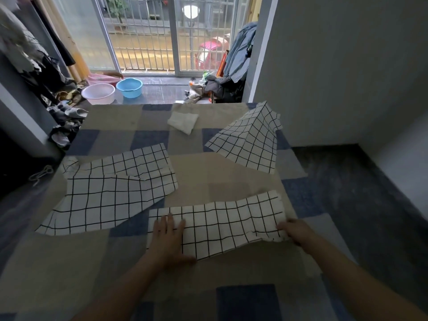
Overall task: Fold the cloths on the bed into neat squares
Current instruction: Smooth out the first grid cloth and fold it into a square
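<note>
Three white cloths with a black grid lie on the bed (199, 172). The nearest cloth (222, 223) is a long strip lying across in front of me. My left hand (168, 242) presses flat on its left end with straight fingers. My right hand (295, 230) grips its right edge, which is slightly lifted and crumpled. A second grid cloth (111, 191) lies spread at the left, partly folded over itself. A third grid cloth (250, 140) lies at the far right, its far corner raised near the wall. A small folded white cloth (184, 121) sits at the far middle.
The bed has a blue, grey and beige checked cover. A grey wall (335, 77) borders its right side. Beyond the far edge stand a pink basin (98, 93) and a blue basin (129, 87) on the floor. Clothes and shoes are piled at the left.
</note>
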A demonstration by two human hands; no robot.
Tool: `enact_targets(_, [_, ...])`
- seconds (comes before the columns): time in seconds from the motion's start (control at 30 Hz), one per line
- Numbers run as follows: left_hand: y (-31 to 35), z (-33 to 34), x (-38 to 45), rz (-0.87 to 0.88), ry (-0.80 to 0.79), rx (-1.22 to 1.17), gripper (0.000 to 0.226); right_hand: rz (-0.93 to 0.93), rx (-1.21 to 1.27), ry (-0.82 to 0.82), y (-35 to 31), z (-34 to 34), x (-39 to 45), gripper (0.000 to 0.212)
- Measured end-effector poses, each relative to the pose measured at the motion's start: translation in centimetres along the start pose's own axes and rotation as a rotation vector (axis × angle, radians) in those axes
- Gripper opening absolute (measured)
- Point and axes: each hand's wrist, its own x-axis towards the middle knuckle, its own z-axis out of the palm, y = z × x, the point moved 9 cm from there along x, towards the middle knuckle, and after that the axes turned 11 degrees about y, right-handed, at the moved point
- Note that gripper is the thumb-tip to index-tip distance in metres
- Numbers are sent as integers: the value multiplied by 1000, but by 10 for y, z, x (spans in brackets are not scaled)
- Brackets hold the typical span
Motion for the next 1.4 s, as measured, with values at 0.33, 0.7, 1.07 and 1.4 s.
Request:
enact_targets(0.33, [32,-127,72,-61,77,-518,75,-696,7,-285,-176,-32,-94,18])
enact_targets(0.7, [51,-206,117,25,90,-718,16,-999,-121,23,-263,-77,-113,14])
enact_targets(1.07, [5,-330,69,215,1017,-974,25,-1349,182,401,-230,-105,-179,9])
enact_targets(1.4, [52,-89,44,448,239,-125,35,-1300,-582,-256,-69,20,-165,19])
